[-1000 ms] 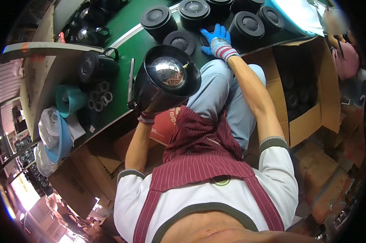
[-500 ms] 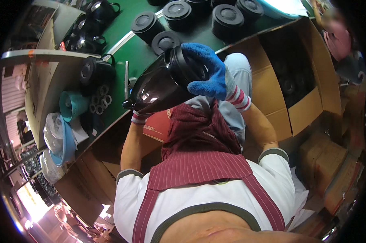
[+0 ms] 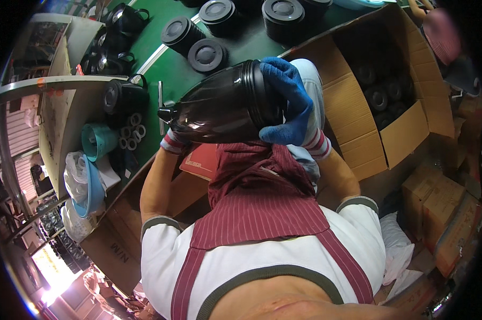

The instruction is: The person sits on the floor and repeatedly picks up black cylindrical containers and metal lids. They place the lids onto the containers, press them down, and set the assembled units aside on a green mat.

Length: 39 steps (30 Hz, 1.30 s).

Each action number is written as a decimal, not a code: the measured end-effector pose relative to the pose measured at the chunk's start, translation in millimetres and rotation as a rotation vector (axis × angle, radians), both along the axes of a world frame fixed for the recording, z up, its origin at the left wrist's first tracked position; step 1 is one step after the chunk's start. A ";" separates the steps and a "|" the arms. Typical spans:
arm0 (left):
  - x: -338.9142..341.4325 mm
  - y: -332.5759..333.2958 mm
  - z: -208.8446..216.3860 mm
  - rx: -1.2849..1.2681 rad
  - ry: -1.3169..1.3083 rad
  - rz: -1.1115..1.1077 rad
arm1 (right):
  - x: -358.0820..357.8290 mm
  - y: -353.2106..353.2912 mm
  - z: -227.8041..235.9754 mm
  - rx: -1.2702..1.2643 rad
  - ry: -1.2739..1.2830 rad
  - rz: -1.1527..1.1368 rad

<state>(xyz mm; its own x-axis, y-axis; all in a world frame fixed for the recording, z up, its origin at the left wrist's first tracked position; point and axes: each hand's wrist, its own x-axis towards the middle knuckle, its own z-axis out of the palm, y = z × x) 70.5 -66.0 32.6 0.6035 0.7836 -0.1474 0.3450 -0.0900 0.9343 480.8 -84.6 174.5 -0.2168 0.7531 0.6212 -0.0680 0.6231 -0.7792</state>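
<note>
A glossy black tapered jar (image 3: 214, 104) lies almost level across the front of my body, its small knobbed tip at the left and a ribbed collar at its wide right end. My right hand (image 3: 291, 101), in a blue-coated glove, is closed over that wide end, thumb below and fingers above. At the narrow end, my left hand (image 3: 174, 140) supports the jar from behind; only its striped cuff and a bit of glove show, and the jar covers its fingers. Several black lidded canisters (image 3: 207, 55) stand on the green table (image 3: 169, 66) beyond the jar.
At right, an open cardboard box (image 3: 406, 136) contains round black pieces. Black handled jugs (image 3: 124, 96), white rings (image 3: 131, 132), a teal cup (image 3: 98, 142) and a blue basin (image 3: 93, 186) stand at left. A metal rod (image 3: 161, 106) is near the jar tip. Another person (image 3: 440, 40) is at far right.
The jar has swung from a slant to nearly level, its collar end lower and farther right. My right hand has moved right with it. The whole view has shifted slightly.
</note>
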 end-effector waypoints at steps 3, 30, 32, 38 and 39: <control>-4.8 -0.7 -4.0 -0.178 -0.285 0.291 | -2.7 -8.2 -3.0 -0.211 0.165 0.077; 103.5 18.0 163.7 1.125 0.088 0.269 | -11.6 -27.2 11.2 -0.203 0.171 -0.322; 103.5 15.0 168.1 1.116 0.106 0.255 | -12.4 -32.4 19.4 -0.240 0.218 -0.305; 100.1 7.4 148.7 0.759 -0.030 0.310 | -10.0 -34.2 32.6 -0.103 0.191 -0.288; 102.4 16.0 138.9 0.656 -0.082 0.302 | -6.4 -30.5 26.7 -0.009 0.181 -0.291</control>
